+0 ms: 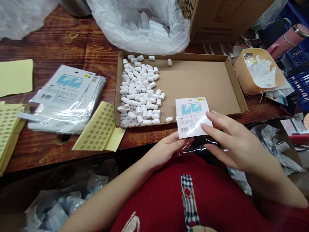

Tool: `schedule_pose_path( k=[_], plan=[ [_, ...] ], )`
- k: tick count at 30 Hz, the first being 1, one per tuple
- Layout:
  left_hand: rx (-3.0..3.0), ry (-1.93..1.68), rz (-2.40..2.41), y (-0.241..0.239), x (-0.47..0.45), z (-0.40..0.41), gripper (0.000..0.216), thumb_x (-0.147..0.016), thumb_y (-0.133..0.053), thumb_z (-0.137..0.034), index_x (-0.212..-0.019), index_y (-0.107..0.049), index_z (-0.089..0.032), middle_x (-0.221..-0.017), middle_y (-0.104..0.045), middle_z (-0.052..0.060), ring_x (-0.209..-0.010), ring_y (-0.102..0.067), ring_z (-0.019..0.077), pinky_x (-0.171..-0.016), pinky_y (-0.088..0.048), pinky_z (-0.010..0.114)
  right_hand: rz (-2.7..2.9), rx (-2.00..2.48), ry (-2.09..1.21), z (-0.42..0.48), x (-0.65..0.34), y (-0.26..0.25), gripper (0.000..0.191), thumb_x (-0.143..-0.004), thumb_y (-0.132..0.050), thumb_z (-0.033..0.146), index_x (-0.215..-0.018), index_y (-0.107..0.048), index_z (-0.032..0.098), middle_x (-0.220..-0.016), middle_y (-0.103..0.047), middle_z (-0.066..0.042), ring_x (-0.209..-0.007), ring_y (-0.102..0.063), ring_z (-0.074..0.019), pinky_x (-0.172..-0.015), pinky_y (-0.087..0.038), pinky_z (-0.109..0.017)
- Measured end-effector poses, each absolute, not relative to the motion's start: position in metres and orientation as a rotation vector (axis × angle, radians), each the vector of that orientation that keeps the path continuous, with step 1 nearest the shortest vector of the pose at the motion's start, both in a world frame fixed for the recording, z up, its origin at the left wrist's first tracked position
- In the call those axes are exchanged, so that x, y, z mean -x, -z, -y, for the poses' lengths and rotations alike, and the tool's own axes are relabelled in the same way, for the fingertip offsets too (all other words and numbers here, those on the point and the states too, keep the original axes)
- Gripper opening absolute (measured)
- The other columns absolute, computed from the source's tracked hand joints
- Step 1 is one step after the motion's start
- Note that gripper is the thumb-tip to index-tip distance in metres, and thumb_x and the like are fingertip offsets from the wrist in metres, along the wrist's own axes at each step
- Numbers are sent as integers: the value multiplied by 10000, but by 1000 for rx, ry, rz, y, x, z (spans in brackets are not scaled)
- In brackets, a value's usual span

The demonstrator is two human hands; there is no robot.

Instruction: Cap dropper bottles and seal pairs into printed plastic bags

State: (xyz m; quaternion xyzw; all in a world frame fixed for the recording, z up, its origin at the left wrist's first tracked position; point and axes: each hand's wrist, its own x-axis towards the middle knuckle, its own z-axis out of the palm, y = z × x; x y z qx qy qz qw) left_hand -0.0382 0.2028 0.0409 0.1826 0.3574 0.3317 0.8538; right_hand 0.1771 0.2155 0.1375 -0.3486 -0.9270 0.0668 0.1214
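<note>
A printed packaging card [193,120] with blue pictures and a barcode is at the near edge of the cardboard tray, with clear plastic film [202,141] below it. My left hand [172,145] pinches the card's lower left corner. At the card's right side is my right hand [231,138], its fingers stretched and apart, the fingertips at or just over the surface. Behind the card lies the shallow cardboard tray [193,80], whose left part holds a heap of small white plastic caps [140,87]. One loose cap [169,119] lies just left of the card.
On the left are stacked plastic packets with cards [67,83] and yellow sticker sheets [96,129]. A plastic bag [106,29] of white pieces and a carton [224,19] stand behind the tray. An orange bin [243,74] and pink bottle [287,42] are at right.
</note>
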Motion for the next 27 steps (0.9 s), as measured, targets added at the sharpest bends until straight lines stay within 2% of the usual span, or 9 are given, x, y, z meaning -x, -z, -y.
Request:
schedule_pose_path(
  k=[4,9,14,17,21,22,24,26,27],
  plan=[
    [-409,-699,-749,-41,39,-200,395,-727,-780,-307,-1099,-709,-194,-1138,-721,75,-1153,-599,267,-1054,-368,391,2841,1070,-203,-237,-164,-104,468,-931,-508,350,-1361,-491,168,-1479,-404,-161,-1364,-386,-330,-1091,-371,-543],
    [-462,-703,-796,-43,41,-201,401,-718,-782,-267,-1103,-705,-185,-1132,-724,78,-1157,-598,275,-1047,-385,397,2834,1089,-201,-232,-160,-92,374,-968,-432,252,-1322,-543,202,-1430,-483,-109,-1360,-401,-302,-1093,-365,-535],
    [-445,-832,-767,-45,43,-206,499,-717,-782,-222,-1196,-643,-209,-1248,-670,72,-1177,-594,270,-1038,-417,382,2772,1048,-226,-224,-159,-80,362,-967,-442,237,-1314,-543,229,-1420,-500,-78,-1387,-361,-266,-1119,-341,-511],
    [-472,-822,-786,-45,43,-209,510,-721,-778,-215,-1208,-626,-193,-1251,-668,79,-1178,-596,275,-1044,-418,396,2709,1034,-305,-221,-159,-74,415,-963,-454,224,-1378,-461,240,-1420,-502,-79,-1403,-333,-249,-1136,-315,-522],
    [-501,-798,-760,-47,45,-211,494,-735,-766,-210,-1205,-621,-167,-1231,-679,86,-1171,-603,273,-1054,-415,399,2513,1120,-560,-217,-166,-74,591,-921,-546,268,-1461,-308,238,-1506,-370,-127,-1422,-293,-259,-1125,-342,-512],
    [-504,-794,-761,-47,46,-211,488,-741,-760,-213,-1206,-619,-164,-1225,-682,90,-1171,-604,275,-1052,-419,400,2398,1186,-645,-215,-169,-74,612,-902,-577,291,-1454,-315,247,-1507,-364,-128,-1409,-320,-266,-1112,-366,-501],
    [-511,-785,-772,-48,47,-211,474,-754,-749,-223,-1206,-622,-161,-1206,-692,95,-1167,-607,277,-1043,-430,399,2060,1358,-844,-214,-175,-72,536,-893,-588,338,-1389,-399,271,-1423,-475,-113,-1293,-481,-254,-1016,-475,-451],
    [-521,-772,-783,-48,47,-211,462,-758,-748,-233,-1200,-631,-164,-1188,-701,98,-1152,-618,273,-1028,-445,384,1681,1502,-1068,-215,-180,-69,374,-905,-564,381,-1259,-508,275,-1222,-624,-80,-1039,-640,-199,-805,-569,-346],
    [-524,-762,-787,-48,48,-211,457,-760,-748,-237,-1197,-635,-168,-1185,-702,98,-1140,-626,268,-1013,-457,372,1523,1542,-1184,-216,-181,-67,308,-907,-557,400,-1183,-551,265,-1115,-667,-62,-914,-666,-170,-697,-569,-293]
  ],
)
